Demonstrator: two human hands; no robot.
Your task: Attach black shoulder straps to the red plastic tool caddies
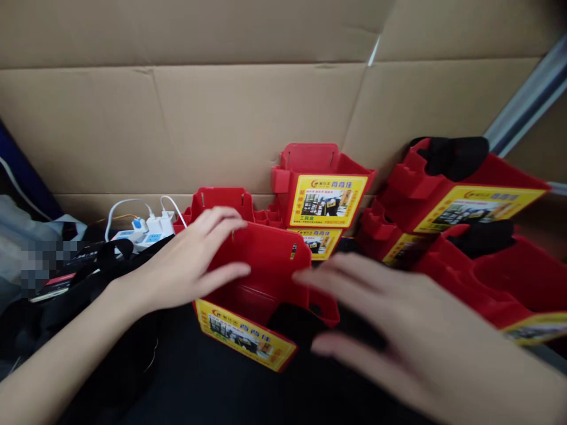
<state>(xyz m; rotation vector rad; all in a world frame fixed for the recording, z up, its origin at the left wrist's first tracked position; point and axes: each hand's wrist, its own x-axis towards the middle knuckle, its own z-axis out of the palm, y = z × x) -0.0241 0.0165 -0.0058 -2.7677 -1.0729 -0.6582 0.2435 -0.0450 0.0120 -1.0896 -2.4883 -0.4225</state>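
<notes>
Red plastic bin [266, 265], near centre before other red bins [328, 189], is touched at its left rim by the left hand [190, 260], fingers spread, the right hand [411, 336] held open beside it, nothing gripped; a hold calls for closing both.

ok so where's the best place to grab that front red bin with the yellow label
Probably by its two side walls, from above. The front red bin sits open side up with thin bare rims; its yellow label covers the low front lip, a poorer hold. The left hand lies open at the left wall, the right hand hovers near the right one.
</notes>
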